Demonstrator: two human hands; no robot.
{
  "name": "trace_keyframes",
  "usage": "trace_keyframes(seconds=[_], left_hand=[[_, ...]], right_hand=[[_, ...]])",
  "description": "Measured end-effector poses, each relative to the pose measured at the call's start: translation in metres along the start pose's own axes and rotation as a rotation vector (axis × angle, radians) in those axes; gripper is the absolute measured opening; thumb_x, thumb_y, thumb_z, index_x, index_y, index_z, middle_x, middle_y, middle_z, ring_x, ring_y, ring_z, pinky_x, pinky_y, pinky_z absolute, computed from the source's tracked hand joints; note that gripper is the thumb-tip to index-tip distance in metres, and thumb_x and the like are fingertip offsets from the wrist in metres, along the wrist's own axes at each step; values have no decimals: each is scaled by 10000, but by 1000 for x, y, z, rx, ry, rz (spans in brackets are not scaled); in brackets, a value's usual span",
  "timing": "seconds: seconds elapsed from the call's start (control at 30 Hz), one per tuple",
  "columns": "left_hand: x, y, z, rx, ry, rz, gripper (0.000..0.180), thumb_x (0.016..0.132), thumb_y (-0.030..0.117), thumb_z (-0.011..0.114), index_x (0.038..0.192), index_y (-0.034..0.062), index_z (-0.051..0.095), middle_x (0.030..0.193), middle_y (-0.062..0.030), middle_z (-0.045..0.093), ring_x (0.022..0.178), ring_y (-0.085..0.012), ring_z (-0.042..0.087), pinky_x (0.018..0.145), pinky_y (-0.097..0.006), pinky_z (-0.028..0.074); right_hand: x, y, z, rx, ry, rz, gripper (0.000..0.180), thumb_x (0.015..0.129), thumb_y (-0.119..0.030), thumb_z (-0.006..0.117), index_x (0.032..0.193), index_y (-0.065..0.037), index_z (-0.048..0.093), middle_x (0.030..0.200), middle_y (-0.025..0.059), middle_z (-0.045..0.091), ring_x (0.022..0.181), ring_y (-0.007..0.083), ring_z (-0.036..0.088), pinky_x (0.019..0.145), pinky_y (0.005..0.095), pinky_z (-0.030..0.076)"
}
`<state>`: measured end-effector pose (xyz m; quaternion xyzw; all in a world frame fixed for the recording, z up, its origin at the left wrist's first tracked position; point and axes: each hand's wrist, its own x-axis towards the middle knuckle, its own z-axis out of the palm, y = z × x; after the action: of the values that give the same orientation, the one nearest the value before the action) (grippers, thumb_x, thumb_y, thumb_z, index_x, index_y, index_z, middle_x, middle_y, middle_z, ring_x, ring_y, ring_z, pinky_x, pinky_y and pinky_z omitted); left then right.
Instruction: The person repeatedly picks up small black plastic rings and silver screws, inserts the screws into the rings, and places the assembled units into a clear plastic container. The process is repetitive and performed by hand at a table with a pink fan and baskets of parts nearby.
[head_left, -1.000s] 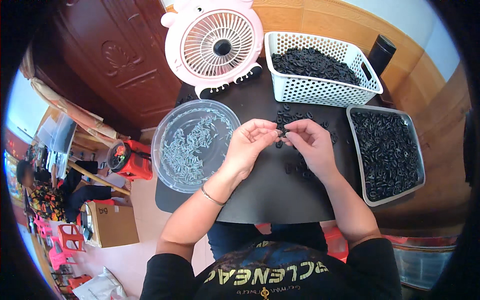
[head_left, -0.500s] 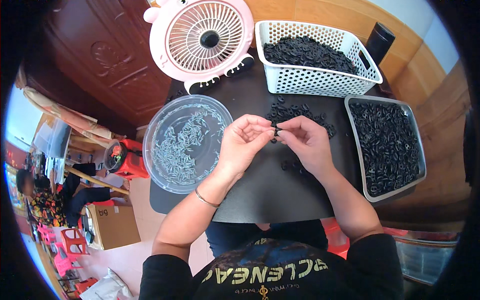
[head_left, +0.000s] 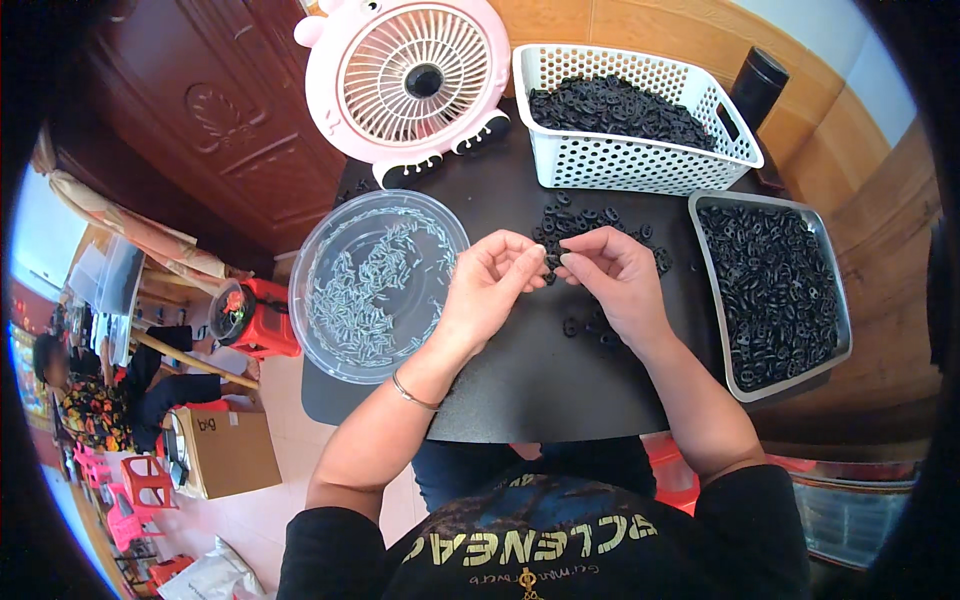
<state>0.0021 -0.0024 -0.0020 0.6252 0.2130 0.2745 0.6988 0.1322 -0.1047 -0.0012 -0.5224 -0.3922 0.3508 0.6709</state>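
My left hand and my right hand are raised over the middle of the dark table, fingertips close together. Each has thumb and forefinger pinched. A small black plastic part shows between the fingertips, on the right hand's side. What the left pinch holds is too small to make out. Just beyond the hands lies a loose heap of black oval parts, with several more nearer me, beside the right wrist. Left of my left hand, a round clear tub holds many small silvery pins.
At right stands a metal tray full of black oval parts. A white perforated basket at the back holds more, with a black cylinder behind it. A pink fan stands back left. A person sits far left near a cardboard box.
My fingertips have drawn slightly apart, having met on the small black part before. The view has shifted a little; the containers stay put.
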Motion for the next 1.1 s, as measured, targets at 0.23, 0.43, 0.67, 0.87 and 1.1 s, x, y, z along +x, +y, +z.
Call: trace_keyframes(seconds=[0.23, 0.43, 0.67, 0.87, 1.1], left_hand=[[-1, 1, 1, 8, -28, -7, 125, 844, 138, 561, 826, 16, 576, 714, -16, 584, 642, -55, 526, 600, -178, 421], [-2, 1, 2, 26, -31, 38, 78, 819, 73, 583, 840, -1, 570, 731, -19, 600, 652, -51, 546, 601, -181, 438], [-3, -4, 2, 240, 2, 180, 82, 821, 59, 576, 867, -9, 570, 736, -19, 601, 646, -45, 550, 584, -174, 439], [-1, 3, 0, 74, 4, 63, 122, 818, 79, 581, 900, -10, 574, 744, -28, 591, 654, -57, 545, 598, -208, 447], [1, -6, 4, 799, 10, 511, 272, 758, 56, 608, 1018, 5, 547, 883, -108, 530, 763, -183, 552, 608, -258, 461]], right_hand=[[-2, -1, 1, -31, -12, 8, 126, 805, -10, 561, 928, 19, 563, 860, 72, 597, 773, 114, 598, 704, 230, 494], [-2, 2, 0, -1, -24, 27, 125, 806, -11, 560, 928, 19, 564, 862, 76, 597, 768, 121, 604, 695, 223, 494], [1, 2, -3, 40, -59, 72, 128, 814, -30, 560, 929, 28, 563, 855, 77, 602, 760, 116, 602, 685, 213, 492], [-1, 2, -1, 31, -30, 19, 131, 817, -31, 556, 937, 22, 563, 847, 76, 598, 752, 107, 596, 679, 214, 487], [4, -1, -5, 12, 61, -9, 147, 838, -26, 520, 973, 9, 564, 873, 51, 584, 775, 103, 582, 693, 215, 469]])
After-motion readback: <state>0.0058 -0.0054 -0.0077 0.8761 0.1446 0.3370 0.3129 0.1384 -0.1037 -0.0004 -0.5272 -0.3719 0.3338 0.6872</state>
